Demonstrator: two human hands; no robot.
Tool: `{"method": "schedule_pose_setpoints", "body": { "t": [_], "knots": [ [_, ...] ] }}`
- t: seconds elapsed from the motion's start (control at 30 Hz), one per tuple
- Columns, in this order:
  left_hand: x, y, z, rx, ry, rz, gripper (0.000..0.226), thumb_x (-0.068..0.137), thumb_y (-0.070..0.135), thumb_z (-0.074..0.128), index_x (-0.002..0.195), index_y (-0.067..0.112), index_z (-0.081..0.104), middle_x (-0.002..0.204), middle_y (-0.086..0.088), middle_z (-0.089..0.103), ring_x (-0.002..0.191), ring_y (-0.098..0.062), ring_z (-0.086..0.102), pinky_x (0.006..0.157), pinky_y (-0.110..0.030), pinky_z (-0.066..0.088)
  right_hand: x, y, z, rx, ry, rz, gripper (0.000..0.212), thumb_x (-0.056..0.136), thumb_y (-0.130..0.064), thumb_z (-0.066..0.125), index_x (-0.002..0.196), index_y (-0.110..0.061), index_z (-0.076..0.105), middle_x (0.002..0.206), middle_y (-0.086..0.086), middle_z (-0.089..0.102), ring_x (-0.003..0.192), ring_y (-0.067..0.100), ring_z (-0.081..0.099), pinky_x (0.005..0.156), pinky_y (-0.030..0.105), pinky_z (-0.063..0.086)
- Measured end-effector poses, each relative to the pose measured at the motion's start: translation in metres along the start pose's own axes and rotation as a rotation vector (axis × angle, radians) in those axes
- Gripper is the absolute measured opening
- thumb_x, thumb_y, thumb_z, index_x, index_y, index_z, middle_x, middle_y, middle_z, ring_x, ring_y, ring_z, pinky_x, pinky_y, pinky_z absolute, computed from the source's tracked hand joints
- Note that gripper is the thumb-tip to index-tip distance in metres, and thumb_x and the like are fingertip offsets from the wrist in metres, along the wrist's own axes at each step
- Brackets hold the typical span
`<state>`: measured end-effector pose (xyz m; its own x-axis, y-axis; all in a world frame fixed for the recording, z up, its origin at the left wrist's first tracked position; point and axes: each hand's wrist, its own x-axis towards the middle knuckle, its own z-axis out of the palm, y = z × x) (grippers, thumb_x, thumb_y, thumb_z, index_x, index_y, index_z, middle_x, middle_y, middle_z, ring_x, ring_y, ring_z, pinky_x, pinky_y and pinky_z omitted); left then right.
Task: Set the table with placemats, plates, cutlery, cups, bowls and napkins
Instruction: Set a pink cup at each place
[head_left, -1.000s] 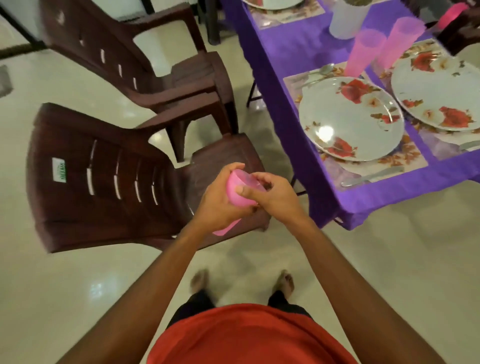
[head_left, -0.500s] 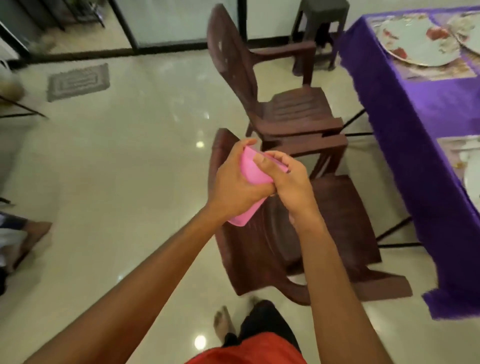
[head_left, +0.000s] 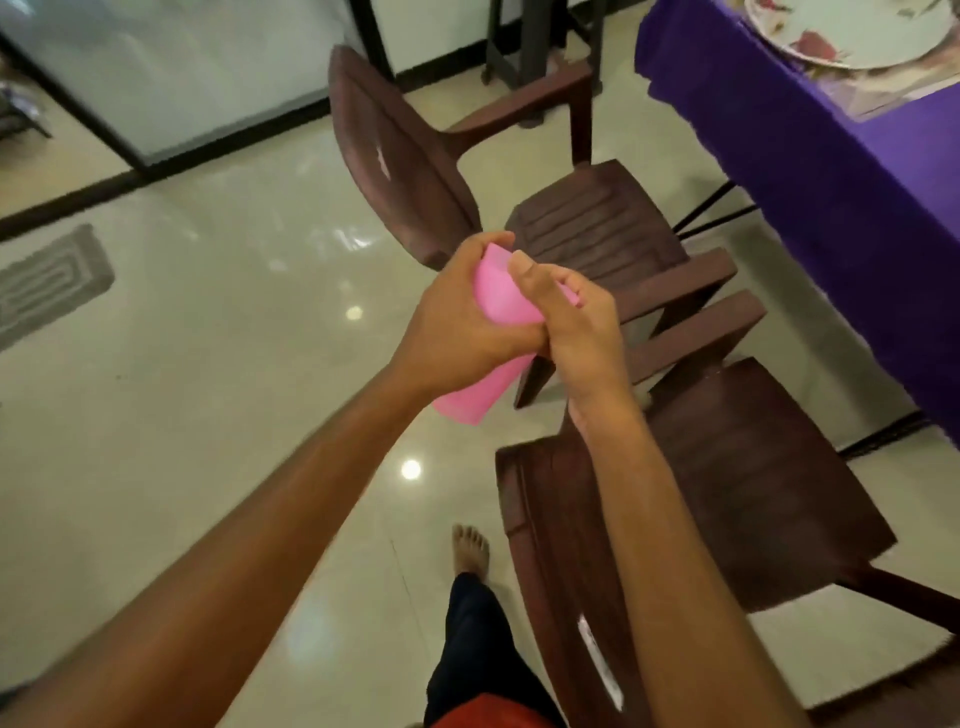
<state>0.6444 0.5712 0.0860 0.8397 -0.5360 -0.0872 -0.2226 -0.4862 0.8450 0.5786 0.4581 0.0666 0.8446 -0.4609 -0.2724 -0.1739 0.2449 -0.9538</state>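
While the left hand (head_left: 457, 322) curls its fingers round the middle of the pink cup (head_left: 493, 296), the right hand (head_left: 582, 332) grips the mouth end, thumb laid on the outer wall near the rim. The hands touch, and both bare forearms reach forward. The cup is a smooth plastic tumbler, slightly tapered. Its long axis slants, with the base down towards the person and the mouth up and away. It is held in the air just left of the near chair (head_left: 753, 493), a brown moulded plastic armchair. Beyond that chair stands a second chair (head_left: 592, 223) like it. To its right is the purple-clothed surface (head_left: 831, 171), bearing a floral plate (head_left: 857, 31).
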Motion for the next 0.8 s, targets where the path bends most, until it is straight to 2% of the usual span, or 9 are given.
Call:
{"method": "schedule_pose_setpoints", "body": {
  "t": [0.07, 0.13, 0.27, 0.43, 0.53, 0.6, 0.7, 0.8],
  "knots": [
    [0.033, 0.002, -0.030, -0.008, -0.079, 0.014, 0.080, 0.070, 0.034, 0.087, 0.135, 0.035, 0.041, 0.108, 0.024, 0.053, 0.091, 0.003, 0.060, 0.059, -0.004, 0.047, 0.024, -0.015, 0.022, -0.003, 0.038, 0.022, 0.047, 0.080, -0.051, 0.076, 0.109, -0.014, 0.071, 0.104, 0.005, 0.073, 0.094, 0.020, 0.072, 0.074, 0.033, 0.062],
    [0.067, 0.001, -0.059, -0.025, -0.132, 0.030, 0.076, 0.070, 0.034, 0.087, 0.131, 0.039, 0.042, 0.109, 0.021, 0.055, 0.090, 0.009, 0.060, 0.059, -0.007, 0.047, 0.052, -0.030, 0.043, 0.009, 0.058, 0.040, 0.049, 0.078, -0.054, 0.077, 0.107, -0.015, 0.071, 0.104, 0.005, 0.073, 0.095, 0.022, 0.073, 0.074, 0.035, 0.062],
    [0.129, -0.012, -0.111, -0.050, -0.215, 0.035, 0.083, 0.072, 0.039, 0.086, 0.140, 0.034, 0.039, 0.118, 0.013, 0.055, 0.097, -0.008, 0.061, 0.069, -0.018, 0.049, 0.108, -0.055, 0.086, -0.004, 0.053, 0.047, 0.047, 0.085, -0.048, 0.075, 0.112, -0.010, 0.070, 0.106, 0.006, 0.072, 0.095, 0.019, 0.071, 0.068, 0.024, 0.057],
    [0.210, -0.059, -0.185, -0.081, -0.200, 0.054, 0.083, 0.071, 0.041, 0.086, 0.140, 0.034, 0.040, 0.115, 0.014, 0.056, 0.098, -0.010, 0.061, 0.072, -0.022, 0.051, 0.192, -0.067, 0.168, -0.017, 0.029, 0.048, 0.062, 0.068, -0.060, 0.078, 0.107, -0.014, 0.070, 0.104, 0.004, 0.072, 0.096, 0.018, 0.070, 0.070, 0.026, 0.055],
    [0.266, -0.096, -0.232, -0.098, -0.206, 0.063, 0.085, 0.071, 0.043, 0.086, 0.141, 0.033, 0.039, 0.119, 0.010, 0.056, 0.099, -0.010, 0.061, 0.073, -0.022, 0.051, 0.249, -0.071, 0.225, -0.021, 0.059, 0.046, 0.059, 0.072, -0.056, 0.078, 0.112, -0.013, 0.068, 0.108, 0.005, 0.071, 0.094, 0.016, 0.070, 0.064, 0.020, 0.053],
    [0.305, -0.118, -0.263, -0.108, -0.221, 0.044, 0.085, 0.072, 0.040, 0.086, 0.143, 0.033, 0.039, 0.124, 0.008, 0.055, 0.102, -0.011, 0.060, 0.073, -0.022, 0.052, 0.289, -0.070, 0.263, 0.010, 0.086, 0.074, 0.058, 0.075, -0.052, 0.082, 0.114, -0.012, 0.067, 0.111, 0.008, 0.071, 0.097, 0.020, 0.071, 0.067, 0.024, 0.057],
    [0.366, -0.142, -0.304, -0.113, -0.237, 0.024, 0.085, 0.073, 0.035, 0.086, 0.143, 0.035, 0.039, 0.125, 0.007, 0.055, 0.102, -0.013, 0.061, 0.073, -0.023, 0.053, 0.354, -0.071, 0.312, 0.057, 0.137, 0.093, 0.070, 0.062, -0.060, 0.087, 0.112, -0.013, 0.069, 0.110, 0.010, 0.072, 0.100, 0.027, 0.072, 0.081, 0.041, 0.061],
    [0.428, -0.156, -0.331, -0.104, -0.267, 0.021, 0.085, 0.072, 0.033, 0.087, 0.143, 0.035, 0.039, 0.123, 0.009, 0.056, 0.101, -0.013, 0.062, 0.070, -0.020, 0.052, 0.416, -0.079, 0.340, 0.050, 0.180, 0.103, 0.076, 0.057, -0.062, 0.086, 0.113, -0.013, 0.068, 0.113, 0.010, 0.072, 0.103, 0.027, 0.071, 0.078, 0.037, 0.060]
  ]
}}
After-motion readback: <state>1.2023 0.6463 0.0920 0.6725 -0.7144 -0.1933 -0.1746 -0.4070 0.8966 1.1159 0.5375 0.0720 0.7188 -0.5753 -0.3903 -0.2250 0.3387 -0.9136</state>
